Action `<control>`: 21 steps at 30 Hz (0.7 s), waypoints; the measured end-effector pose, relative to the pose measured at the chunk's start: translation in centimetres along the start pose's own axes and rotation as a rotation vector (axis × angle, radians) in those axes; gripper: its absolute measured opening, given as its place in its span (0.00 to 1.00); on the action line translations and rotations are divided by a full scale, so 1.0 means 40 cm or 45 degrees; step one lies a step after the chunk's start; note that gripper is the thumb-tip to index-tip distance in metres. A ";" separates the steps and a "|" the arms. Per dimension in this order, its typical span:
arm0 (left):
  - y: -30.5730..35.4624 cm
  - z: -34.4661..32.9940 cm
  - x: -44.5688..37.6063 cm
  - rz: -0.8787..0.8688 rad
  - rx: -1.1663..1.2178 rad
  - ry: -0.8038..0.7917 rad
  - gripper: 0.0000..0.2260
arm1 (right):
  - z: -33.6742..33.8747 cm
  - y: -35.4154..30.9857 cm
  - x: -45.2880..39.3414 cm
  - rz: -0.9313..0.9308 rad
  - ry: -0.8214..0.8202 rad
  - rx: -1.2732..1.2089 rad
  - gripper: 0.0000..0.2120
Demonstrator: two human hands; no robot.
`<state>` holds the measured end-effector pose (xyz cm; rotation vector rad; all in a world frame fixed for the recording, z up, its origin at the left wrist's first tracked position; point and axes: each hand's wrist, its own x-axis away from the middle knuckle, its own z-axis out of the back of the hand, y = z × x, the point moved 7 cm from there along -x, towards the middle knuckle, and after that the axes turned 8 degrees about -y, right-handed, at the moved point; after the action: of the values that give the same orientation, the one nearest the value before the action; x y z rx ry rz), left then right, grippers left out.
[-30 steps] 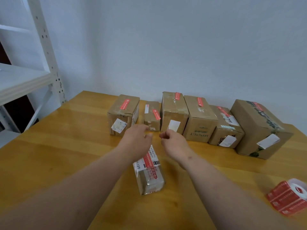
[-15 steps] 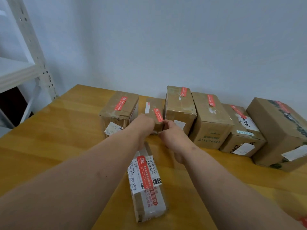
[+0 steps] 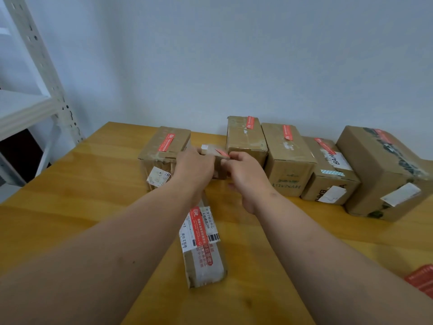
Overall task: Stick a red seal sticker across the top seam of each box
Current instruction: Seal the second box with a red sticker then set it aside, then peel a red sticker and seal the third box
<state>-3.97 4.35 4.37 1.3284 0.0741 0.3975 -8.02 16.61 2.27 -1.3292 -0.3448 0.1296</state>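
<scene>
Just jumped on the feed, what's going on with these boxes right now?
A person is sealing cardboard boxes on a wooden table. Both hands are on the small box in the back row: the left hand grips its left side, the right hand its right. That box already carries a red sticker, as do the five other boxes in the row and the long parcel lying nearer the camera. A red sticker roll sits at the right edge.

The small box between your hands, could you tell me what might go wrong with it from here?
1. Both hands, left and right, grip the small box; its red sticker could crease or lift under the right fingers.
2. It sits tight between neighbouring boxes, so pulling it may drag them.
</scene>
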 end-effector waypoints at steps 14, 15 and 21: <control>0.015 0.000 0.252 -0.244 0.018 -0.048 0.04 | 0.074 -0.009 0.232 -0.002 0.220 -0.319 0.15; 0.004 -0.011 0.265 -0.237 0.002 -0.083 0.04 | 0.087 0.007 0.247 -0.021 0.242 -0.282 0.12; -0.057 -0.054 0.333 -0.288 -0.556 -0.291 0.17 | 0.181 0.113 0.333 -0.136 0.404 -0.144 0.10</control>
<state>8.40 10.23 3.94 0.9131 -0.0521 0.0599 2.66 28.24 1.64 -1.4148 -0.1544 -0.1914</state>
